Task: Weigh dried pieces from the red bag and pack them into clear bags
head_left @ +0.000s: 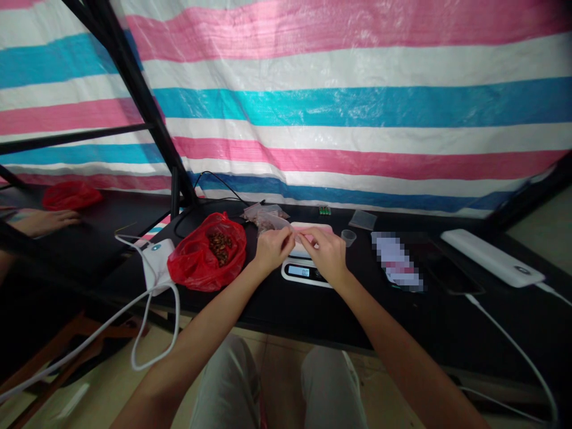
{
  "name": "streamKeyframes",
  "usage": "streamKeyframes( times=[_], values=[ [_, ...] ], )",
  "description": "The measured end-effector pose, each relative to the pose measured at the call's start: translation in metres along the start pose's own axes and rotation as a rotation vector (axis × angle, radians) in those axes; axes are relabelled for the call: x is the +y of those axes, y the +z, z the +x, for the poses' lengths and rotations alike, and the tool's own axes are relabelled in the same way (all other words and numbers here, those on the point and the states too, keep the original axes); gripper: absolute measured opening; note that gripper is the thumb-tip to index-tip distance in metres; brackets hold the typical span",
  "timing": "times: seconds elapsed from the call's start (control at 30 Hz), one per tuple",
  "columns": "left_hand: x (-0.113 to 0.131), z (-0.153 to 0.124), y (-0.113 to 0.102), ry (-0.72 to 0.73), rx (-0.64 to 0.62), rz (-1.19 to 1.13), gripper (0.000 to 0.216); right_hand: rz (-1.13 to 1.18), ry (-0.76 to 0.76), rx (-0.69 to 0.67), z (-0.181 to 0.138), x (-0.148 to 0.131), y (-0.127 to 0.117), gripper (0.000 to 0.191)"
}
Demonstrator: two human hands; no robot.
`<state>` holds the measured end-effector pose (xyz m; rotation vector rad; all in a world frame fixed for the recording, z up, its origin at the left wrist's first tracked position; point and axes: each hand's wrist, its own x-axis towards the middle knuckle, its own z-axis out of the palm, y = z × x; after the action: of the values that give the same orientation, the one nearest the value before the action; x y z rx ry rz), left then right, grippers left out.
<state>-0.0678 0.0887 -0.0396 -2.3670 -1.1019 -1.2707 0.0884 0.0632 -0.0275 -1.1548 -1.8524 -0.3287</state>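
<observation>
Together, the left hand and the right hand pinch a little clear bag in their fingertips, over the scale. They hide part of it. Left of the fingers sits a red bag with brown bits inside; filled clear bags lie just behind. A small cup is near on the right, and green batteries are farther back.

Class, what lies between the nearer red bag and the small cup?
Head view: the white scale, plus left hand and right hand pinching a clear bag.
</observation>
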Motion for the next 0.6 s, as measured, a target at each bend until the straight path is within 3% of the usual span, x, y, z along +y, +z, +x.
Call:
streamKeyframes(
  times=[0.13,0.23,0.4,0.6],
  values=[
    [0.0005,-0.0005,-0.0005,0.073,-0.042,0.019,0.023,-0.017,0.061,0.021,0.0011,0.0014,-0.0006,0.022],
    [0.0007,0.0,-0.0004,0.037,-0.08,0.042,0.023,-0.099,0.059,0.061,0.0027,0.0034,-0.003,0.023],
    [-0.0003,0.0004,0.0004,-0.044,-0.146,0.023,0.02,-0.166,-0.109,0.079,0.0026,0.0048,-0.0048,0.022],
    [-0.0022,0.0008,0.0004,-0.211,-0.133,-0.033,0.024,-0.274,-0.309,-0.044,-0.003,0.0062,-0.0006,0.021]
  ],
)
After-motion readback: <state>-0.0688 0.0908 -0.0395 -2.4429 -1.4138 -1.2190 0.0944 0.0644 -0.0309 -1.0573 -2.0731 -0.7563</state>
